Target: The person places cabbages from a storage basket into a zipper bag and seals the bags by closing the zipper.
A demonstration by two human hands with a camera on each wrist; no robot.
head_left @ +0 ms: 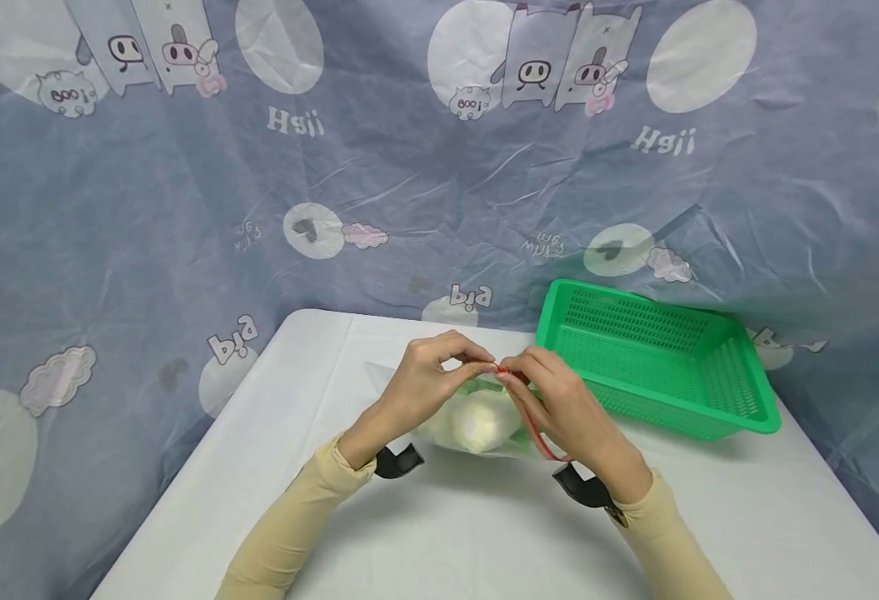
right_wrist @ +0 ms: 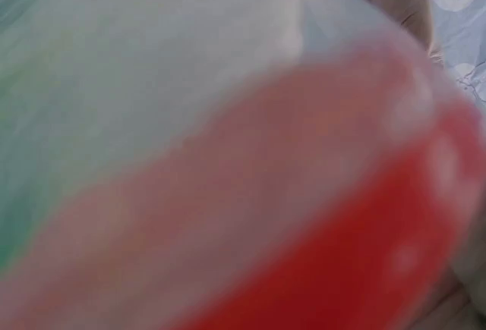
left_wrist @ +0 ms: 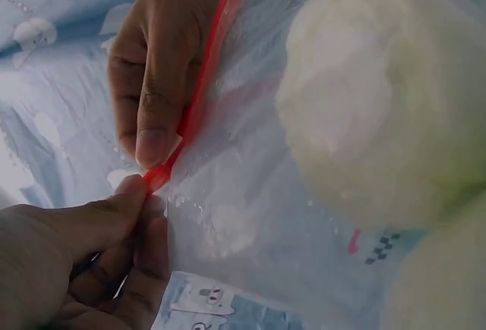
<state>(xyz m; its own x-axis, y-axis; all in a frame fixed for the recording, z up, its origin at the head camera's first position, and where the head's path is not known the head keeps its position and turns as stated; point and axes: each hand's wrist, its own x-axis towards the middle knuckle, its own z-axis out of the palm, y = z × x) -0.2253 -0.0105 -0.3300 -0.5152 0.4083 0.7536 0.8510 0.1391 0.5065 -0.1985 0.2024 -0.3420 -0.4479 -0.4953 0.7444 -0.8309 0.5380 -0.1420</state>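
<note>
A clear zip bag (left_wrist: 235, 216) with a red zip strip (left_wrist: 201, 95) along its mouth hangs between both hands above the table. Pale whitish-green vegetables (head_left: 480, 421) bulge inside it, round-ended and partly blurred by the plastic. My left hand (head_left: 424, 379) pinches one end of the red strip between thumb and fingers. Right beside it, my right hand (head_left: 559, 400) pinches the strip too, its thumb pressed along the red edge in the left wrist view. From there the strip runs down past the right wrist. Close and blurred, the bag's red edge (right_wrist: 326, 262) fills much of the right wrist view.
A green plastic basket (head_left: 656, 400) with perforated walls stands at the table's back right, just beyond the right hand. The white tabletop (head_left: 469, 533) extends under both forearms. Behind it hangs a grey-blue printed cloth (head_left: 424, 167).
</note>
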